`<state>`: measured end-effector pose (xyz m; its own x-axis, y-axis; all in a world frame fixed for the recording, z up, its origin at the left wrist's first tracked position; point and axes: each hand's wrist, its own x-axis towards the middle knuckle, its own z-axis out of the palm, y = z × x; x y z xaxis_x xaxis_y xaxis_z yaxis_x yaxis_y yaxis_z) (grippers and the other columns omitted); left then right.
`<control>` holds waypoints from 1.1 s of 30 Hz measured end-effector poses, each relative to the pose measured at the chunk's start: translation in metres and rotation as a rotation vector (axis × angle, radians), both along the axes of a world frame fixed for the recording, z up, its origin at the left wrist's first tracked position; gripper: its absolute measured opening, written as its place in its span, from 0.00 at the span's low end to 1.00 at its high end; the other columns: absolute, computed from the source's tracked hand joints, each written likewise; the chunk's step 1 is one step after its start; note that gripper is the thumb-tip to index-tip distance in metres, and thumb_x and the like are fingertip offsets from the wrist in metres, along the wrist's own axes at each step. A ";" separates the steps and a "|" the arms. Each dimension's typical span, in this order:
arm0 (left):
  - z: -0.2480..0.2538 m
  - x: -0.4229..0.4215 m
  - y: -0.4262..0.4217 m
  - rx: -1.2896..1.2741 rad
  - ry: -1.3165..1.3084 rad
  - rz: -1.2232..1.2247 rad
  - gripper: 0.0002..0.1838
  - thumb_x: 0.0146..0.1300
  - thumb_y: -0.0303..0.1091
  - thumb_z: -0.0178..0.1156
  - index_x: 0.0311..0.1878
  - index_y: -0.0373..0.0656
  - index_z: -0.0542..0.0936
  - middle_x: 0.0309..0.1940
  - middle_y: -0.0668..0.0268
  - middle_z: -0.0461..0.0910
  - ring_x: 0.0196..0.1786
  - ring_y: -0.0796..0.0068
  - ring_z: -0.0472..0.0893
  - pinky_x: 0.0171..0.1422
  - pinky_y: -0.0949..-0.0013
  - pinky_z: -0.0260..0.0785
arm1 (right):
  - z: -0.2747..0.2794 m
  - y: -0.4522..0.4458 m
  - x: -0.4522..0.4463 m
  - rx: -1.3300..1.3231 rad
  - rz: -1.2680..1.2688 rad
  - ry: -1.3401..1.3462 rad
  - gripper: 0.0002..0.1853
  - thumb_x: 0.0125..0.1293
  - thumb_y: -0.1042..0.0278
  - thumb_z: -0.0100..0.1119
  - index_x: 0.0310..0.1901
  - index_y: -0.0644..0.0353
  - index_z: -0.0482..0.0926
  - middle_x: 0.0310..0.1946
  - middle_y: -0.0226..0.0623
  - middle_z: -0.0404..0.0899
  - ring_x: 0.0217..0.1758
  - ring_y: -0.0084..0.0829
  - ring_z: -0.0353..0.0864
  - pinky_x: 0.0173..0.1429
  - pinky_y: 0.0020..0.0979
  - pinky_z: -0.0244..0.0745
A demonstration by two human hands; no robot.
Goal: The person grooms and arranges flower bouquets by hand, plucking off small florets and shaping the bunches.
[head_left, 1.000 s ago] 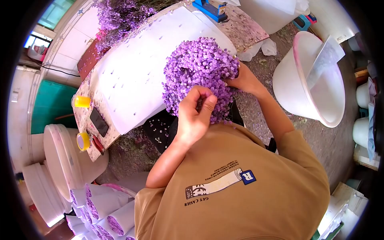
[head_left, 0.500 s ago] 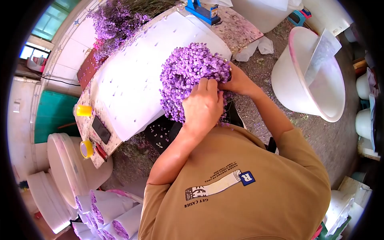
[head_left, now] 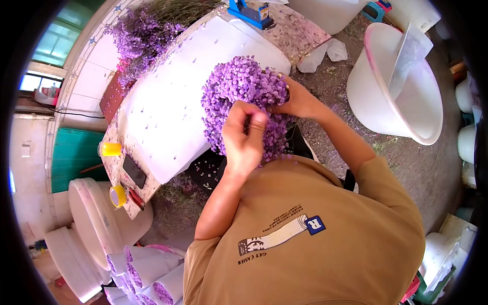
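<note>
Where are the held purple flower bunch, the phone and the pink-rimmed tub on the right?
Purple flower bunch (head_left: pixel 239 84): head view, on its upper blossoms.
Phone (head_left: pixel 134 171): head view, on its dark face.
Pink-rimmed tub (head_left: pixel 367 96): head view, on its outer wall.

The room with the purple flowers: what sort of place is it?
Probably a flower-wrapping workshop: a full purple bunch is being held, loose stemmed flowers lie beyond it, and white-wrapped bundles are grouped at lower left.

White paper sheets (head_left: pixel 173 101) left of the fingers (head_left: pixel 239 113) glare, nearly blown out, in bright light; well away from them, fisheye distortion curves into black corners.
</note>
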<state>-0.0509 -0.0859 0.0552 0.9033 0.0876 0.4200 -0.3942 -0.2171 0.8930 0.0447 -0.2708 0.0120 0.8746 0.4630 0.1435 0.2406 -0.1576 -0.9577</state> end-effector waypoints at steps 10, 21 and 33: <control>0.024 0.011 -0.011 0.344 0.086 -0.015 0.06 0.64 0.25 0.64 0.42 0.37 0.79 0.28 0.62 0.78 0.25 0.73 0.74 0.27 0.69 0.67 | -0.011 -0.001 0.005 -0.014 0.011 -0.061 0.42 0.47 0.67 0.80 0.65 0.63 0.71 0.60 0.45 0.78 0.65 0.38 0.76 0.70 0.40 0.68; 0.037 0.017 0.011 -0.532 0.538 -0.291 0.15 0.75 0.39 0.50 0.39 0.39 0.79 0.26 0.70 0.74 0.21 0.85 0.61 0.22 0.78 0.49 | -0.001 0.003 0.002 0.003 0.028 -0.102 0.42 0.46 0.67 0.80 0.64 0.63 0.72 0.60 0.47 0.78 0.65 0.40 0.77 0.70 0.40 0.68; 0.026 0.028 -0.004 0.568 0.031 0.105 0.07 0.61 0.29 0.67 0.41 0.39 0.85 0.28 0.59 0.84 0.26 0.68 0.80 0.34 0.68 0.73 | -0.004 0.004 0.001 -0.016 0.014 -0.142 0.41 0.44 0.68 0.81 0.62 0.63 0.73 0.57 0.48 0.78 0.63 0.43 0.77 0.69 0.41 0.69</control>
